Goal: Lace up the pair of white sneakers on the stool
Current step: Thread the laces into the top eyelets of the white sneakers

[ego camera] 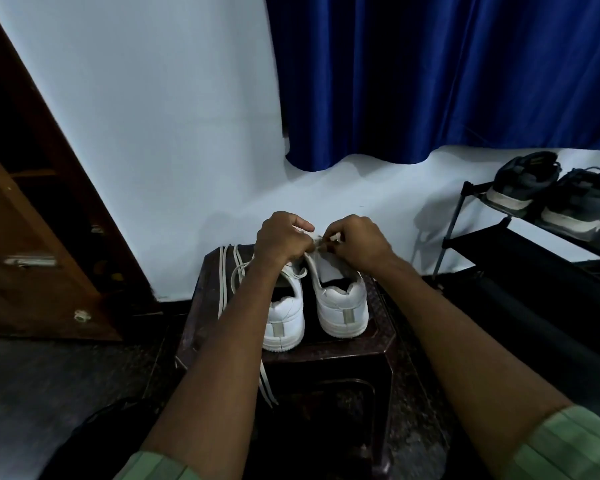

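Pinching lace (321,241), both hands (321,242) curled.

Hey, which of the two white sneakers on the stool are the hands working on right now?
The right-hand sneaker: both the left hand and right hand pinch at its front. The left sneaker is untouched.

Smooth white sneakers (340,306), dark textured plastic stool (381,323), blue cloth curtain (447,74), wood door (32,254)

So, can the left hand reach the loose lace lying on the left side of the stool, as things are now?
Probably yes. The loose lace lies uncovered just beside the left hand, with nothing between them. But that hand is busy pinching lace at the right sneaker and must let go first.
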`<action>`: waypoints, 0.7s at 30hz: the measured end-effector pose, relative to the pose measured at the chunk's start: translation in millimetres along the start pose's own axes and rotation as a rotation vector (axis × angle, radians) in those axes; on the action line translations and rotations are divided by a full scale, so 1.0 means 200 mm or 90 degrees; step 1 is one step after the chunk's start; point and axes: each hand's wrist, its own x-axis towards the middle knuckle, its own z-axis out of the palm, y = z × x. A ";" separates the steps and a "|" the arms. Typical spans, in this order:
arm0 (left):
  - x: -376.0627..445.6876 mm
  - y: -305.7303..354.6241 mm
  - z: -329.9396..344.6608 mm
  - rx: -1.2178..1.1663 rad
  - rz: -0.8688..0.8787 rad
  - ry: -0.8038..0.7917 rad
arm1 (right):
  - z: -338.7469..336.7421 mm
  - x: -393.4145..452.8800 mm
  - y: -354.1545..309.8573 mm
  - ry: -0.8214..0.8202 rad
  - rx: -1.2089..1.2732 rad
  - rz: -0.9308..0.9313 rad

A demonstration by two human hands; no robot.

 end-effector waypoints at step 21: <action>0.03 -0.01 0.08 0.121 0.085 -0.019 | -0.02 -0.04 0.01 0.006 0.312 0.243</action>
